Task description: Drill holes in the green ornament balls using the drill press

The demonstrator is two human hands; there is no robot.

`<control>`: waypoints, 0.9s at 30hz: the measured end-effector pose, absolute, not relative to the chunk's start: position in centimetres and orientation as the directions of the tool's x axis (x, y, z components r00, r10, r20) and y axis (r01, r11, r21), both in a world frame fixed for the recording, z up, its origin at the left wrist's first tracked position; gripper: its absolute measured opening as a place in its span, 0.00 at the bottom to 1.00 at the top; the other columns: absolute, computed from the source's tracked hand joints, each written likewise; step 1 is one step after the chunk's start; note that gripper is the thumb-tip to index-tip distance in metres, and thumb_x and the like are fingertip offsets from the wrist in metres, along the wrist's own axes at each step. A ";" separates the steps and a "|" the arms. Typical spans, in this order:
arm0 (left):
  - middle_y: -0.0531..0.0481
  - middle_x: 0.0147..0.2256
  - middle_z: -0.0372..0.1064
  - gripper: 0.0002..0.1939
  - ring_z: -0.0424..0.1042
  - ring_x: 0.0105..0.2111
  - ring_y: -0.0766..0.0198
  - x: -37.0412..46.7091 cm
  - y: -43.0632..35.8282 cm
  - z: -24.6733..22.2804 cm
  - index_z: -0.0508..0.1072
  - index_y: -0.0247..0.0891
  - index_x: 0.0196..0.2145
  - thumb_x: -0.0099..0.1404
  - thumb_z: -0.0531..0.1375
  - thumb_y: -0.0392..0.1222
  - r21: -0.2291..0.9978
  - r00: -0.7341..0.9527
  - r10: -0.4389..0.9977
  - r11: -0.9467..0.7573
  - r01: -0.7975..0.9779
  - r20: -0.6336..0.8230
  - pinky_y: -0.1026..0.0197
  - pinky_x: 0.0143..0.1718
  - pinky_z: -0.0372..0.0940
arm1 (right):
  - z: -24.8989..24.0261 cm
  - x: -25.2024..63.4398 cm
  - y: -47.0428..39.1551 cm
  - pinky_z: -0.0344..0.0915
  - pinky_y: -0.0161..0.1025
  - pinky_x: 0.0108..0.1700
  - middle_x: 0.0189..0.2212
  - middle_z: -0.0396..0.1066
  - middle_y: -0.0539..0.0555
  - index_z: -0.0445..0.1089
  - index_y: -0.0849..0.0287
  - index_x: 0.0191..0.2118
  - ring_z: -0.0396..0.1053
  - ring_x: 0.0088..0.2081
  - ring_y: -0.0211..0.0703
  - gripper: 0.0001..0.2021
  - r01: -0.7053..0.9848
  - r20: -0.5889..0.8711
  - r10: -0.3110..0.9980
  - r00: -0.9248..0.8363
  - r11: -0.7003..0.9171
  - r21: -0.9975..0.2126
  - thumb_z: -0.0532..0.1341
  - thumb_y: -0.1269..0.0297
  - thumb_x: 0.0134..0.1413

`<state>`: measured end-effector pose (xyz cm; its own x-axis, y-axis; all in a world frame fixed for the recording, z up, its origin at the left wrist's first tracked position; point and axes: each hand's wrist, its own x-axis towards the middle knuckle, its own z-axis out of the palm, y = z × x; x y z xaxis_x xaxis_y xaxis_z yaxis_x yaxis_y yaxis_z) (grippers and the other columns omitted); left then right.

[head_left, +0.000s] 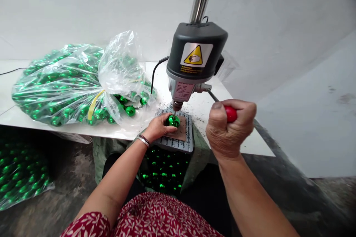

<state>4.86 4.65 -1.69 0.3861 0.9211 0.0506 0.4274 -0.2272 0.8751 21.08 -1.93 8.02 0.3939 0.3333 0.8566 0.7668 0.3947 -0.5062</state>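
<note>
My left hand grips a shiny green ball between thumb and fingers, on a brown board that lies on the ridged metal base. Directly above the ball is the chuck of a bench drill press, its thin bit pointing down at the ball; whether it has entered the ball I cannot tell. My right hand is closed around the red knob of the drill's feed lever, to the right of the machine.
A large clear plastic bag full of green balls lies on the white table at left, tied with yellow tape. Another bag of green balls stands on the floor. More green balls sit below the base. Dark shavings litter the tabletop.
</note>
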 end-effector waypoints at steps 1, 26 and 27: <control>0.50 0.43 0.76 0.28 0.72 0.49 0.54 4.8 4.7 -1.8 0.73 0.38 0.52 0.53 0.67 0.44 0.876 0.392 0.918 -0.236 0.420 0.059 0.55 0.54 0.65 | 7.7 21.1 -2.0 0.63 0.33 0.28 0.25 0.68 0.47 0.64 0.55 0.31 0.64 0.24 0.32 0.07 0.768 0.857 0.332 0.394 0.393 -0.506 0.58 0.58 0.54; 0.46 0.55 0.70 0.31 0.69 0.54 0.54 1.8 -1.6 0.4 0.69 0.44 0.55 0.53 0.68 0.42 0.866 0.504 0.858 -0.321 0.384 0.095 0.50 0.58 0.62 | 15.1 21.8 0.8 0.57 0.31 0.31 0.24 0.61 0.44 0.60 0.60 0.30 0.55 0.26 0.26 0.07 0.620 0.705 0.526 0.477 0.368 -0.693 0.60 0.68 0.51; 0.45 0.56 0.69 0.31 0.68 0.55 0.53 1.6 -1.8 0.6 0.70 0.44 0.55 0.52 0.69 0.43 0.858 0.531 0.841 -0.345 0.380 0.104 0.50 0.59 0.61 | 15.1 21.8 0.8 0.57 0.31 0.31 0.24 0.61 0.44 0.59 0.60 0.30 0.56 0.26 0.26 0.07 0.626 0.708 0.524 0.472 0.366 -0.689 0.60 0.68 0.51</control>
<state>1.56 -1.76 0.59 0.5306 0.8413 0.1036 0.3798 -0.3452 0.8583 21.78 0.82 15.15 0.4725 0.5244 0.7083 0.6260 0.3660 -0.6886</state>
